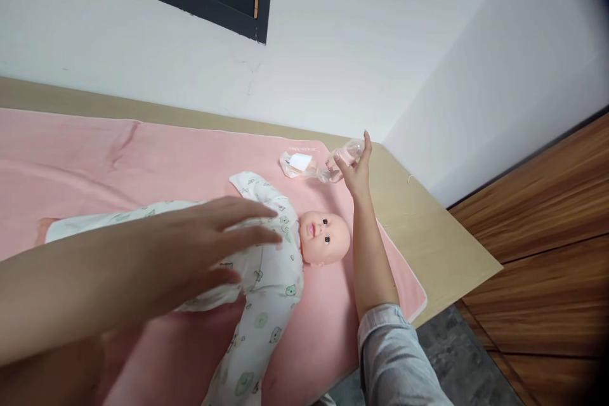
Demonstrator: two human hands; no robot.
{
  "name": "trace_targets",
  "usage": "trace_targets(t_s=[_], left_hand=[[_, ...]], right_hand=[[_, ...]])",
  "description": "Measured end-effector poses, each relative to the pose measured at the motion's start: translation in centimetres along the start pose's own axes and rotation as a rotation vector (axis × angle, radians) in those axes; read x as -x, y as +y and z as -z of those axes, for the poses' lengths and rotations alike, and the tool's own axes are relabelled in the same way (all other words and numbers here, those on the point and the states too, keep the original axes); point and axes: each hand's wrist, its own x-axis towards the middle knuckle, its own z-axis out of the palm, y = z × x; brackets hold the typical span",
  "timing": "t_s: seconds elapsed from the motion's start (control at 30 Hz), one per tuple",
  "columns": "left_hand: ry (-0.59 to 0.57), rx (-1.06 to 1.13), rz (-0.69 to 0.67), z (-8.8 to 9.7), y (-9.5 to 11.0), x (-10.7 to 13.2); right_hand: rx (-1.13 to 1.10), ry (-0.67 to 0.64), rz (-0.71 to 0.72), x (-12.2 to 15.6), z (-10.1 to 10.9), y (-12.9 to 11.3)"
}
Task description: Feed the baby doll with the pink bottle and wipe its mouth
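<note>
A baby doll (324, 238) in white clothes with a green animal print lies on its back on a pink mat (314, 330), its bald head toward the right. My left hand (223, 235) is over the doll's chest, fingers stretched and apart, holding nothing; whether it touches the clothes I cannot tell. Beyond the doll's head, my right hand (356, 168) has thumb and forefinger around a clear bottle-like object (349, 151) with pinkish marks. Its exact kind is hard to make out. Beside it lies a crumpled clear plastic wrapper (288, 163) with a white label (300, 162).
The mat lies on a light wooden table (428, 235) against a white wall (333, 44). A dark-framed window (252, 25) is above. Wood-grain cabinet panels (547, 254) stand at the right, past the table corner, over a dark grey floor (466, 355).
</note>
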Motion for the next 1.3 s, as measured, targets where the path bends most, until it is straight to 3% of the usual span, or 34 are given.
trace_targets(t_s=[0.03, 0.1, 0.27, 0.37, 0.47, 0.6, 0.87, 1.07, 1.17, 1.3], left_hand=[[-0.099, 0.008, -0.044, 0.8, -0.6, -0.9], [-0.113, 0.002, -0.047, 1.4, -1.5, -2.2], [0.179, -0.026, 0.163, -0.2, -0.8, -3.9], [0.235, 0.003, 0.235, -1.2, 0.4, -4.5], [0.238, 0.007, 0.214, -1.6, 0.8, -4.8], [0.254, 0.005, 0.133, -1.8, 0.7, -5.1], [0.262, -0.051, 0.182, -1.4, 0.9, -5.0], [0.268, -0.136, 0.234, -0.4, -0.4, -5.2], [0.315, -0.160, 0.352, 0.8, -1.9, -5.3], [0.311, -0.213, 0.478, 2.9, -4.7, -4.7]], right_hand=[[-0.030, -0.025, 0.020, -0.1, 0.1, -1.2], [-0.097, -0.087, 0.048, 0.0, 0.2, -3.9], [-0.276, -0.238, 0.084, 2.0, 0.0, -11.1], [-0.340, -0.304, 0.088, 3.8, -0.4, -14.7], [-0.394, -0.352, 0.080, 5.3, -0.9, -17.1], [-0.432, -0.388, 0.071, 6.3, -1.5, -18.4], [-0.497, -0.420, 0.114, 6.6, -2.1, -18.7], [-0.464, -0.134, 0.129, 5.6, -1.1, -18.8], [-0.416, -0.041, 0.135, 3.3, -0.2, -15.2], [-0.187, 0.009, -0.017, 0.5, -0.2, -5.3]])
